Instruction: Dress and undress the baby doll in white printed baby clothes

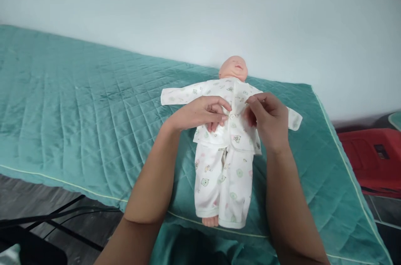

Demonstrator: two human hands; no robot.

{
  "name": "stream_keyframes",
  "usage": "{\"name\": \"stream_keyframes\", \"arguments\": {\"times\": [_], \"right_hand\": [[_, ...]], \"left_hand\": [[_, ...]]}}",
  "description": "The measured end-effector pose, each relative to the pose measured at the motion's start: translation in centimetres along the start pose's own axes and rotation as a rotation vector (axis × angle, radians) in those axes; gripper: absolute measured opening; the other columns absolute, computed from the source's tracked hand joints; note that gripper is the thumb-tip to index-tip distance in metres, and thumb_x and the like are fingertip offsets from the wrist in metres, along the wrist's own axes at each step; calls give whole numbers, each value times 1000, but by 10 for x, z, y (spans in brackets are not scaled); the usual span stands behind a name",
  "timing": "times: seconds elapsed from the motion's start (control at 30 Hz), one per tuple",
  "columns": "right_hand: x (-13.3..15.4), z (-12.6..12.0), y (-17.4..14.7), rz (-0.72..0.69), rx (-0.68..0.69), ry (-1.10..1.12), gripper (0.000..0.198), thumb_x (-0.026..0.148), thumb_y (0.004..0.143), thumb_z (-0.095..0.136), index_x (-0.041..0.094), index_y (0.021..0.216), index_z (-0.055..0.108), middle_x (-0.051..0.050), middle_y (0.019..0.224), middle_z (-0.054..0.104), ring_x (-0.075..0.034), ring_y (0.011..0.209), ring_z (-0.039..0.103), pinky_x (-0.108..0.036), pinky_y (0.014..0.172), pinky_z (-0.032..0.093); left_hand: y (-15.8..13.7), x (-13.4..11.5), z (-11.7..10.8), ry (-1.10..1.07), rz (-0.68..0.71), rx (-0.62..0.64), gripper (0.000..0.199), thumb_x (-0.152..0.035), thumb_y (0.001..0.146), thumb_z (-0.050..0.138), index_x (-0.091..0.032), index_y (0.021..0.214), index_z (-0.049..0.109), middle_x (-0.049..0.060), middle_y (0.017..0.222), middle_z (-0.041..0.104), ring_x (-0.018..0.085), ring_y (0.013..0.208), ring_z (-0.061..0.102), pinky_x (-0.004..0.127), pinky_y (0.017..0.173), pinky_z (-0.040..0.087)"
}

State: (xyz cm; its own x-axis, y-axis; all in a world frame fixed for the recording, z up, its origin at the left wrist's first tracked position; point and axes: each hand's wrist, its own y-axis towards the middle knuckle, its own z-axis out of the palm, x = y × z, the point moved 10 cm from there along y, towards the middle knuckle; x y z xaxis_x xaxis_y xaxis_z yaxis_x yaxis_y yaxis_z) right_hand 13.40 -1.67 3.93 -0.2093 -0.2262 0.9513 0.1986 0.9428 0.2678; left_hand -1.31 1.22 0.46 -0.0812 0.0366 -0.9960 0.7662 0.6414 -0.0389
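A baby doll [234, 67] lies on its back, dressed in a white patterned long-sleeved top [236, 137] and matching trousers [236, 181]. Over the front of the top rests my left hand [208, 112], its thumb and index finger apart beside the centre opening. My right hand [267, 116] is across from it, over the other side of the chest, with thumb and index finger pinched together. Whatever may be between those fingertips is too small to make out. The top's sleeves stretch out to both sides, and one doll foot [210, 221] shows below a trouser leg.
A green quilted cover [94, 102] lies under the doll, against a pale wall [175, 10]. To the right on the floor is a red case-like object [372, 156]. Black metal bars [59, 215] and a dark object are at the lower left.
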Motion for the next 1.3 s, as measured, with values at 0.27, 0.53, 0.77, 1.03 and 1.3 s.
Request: {"name": "stream_keyframes", "arguments": {"times": [0.27,0.53,0.77,1.03,1.3], "right_hand": [[-4,2,-2,-35,-45,-190,26,47,92,63,22,82,63,2,65,69,-10,45,48,-24,45,36],[-4,0,-3,-48,-66,-276,22,43,93,62,23,84,65,2,63,70,-10,49,50,-25,50,38],[-6,7,-3,-50,-42,-281,23,43,92,62,22,83,66,3,60,68,-11,50,54,-25,53,41],[-11,10,-3,-58,-53,-283,23,42,92,62,23,80,66,4,55,64,-12,52,54,-26,58,42],[-18,-10,-1,-13,-216,-121,24,47,90,63,24,82,63,6,52,57,-11,42,46,-25,46,37]], "left_hand": [[0,-2,-2,45,14,-20,33,-37,88,70,-18,116,69,0,69,66,9,52,61,20,51,54],[1,-1,-1,77,-3,-26,32,-36,91,66,-19,117,71,0,70,65,9,52,60,20,51,53],[2,0,5,137,-25,3,23,-36,93,61,-18,104,69,-1,66,62,7,48,54,20,47,48],[5,0,3,210,-50,-131,18,-34,90,63,-18,84,60,-4,56,57,5,42,47,17,42,39],[3,-6,-10,-64,66,-155,20,-37,89,67,-18,87,62,-3,57,55,7,45,47,20,43,38]]}}
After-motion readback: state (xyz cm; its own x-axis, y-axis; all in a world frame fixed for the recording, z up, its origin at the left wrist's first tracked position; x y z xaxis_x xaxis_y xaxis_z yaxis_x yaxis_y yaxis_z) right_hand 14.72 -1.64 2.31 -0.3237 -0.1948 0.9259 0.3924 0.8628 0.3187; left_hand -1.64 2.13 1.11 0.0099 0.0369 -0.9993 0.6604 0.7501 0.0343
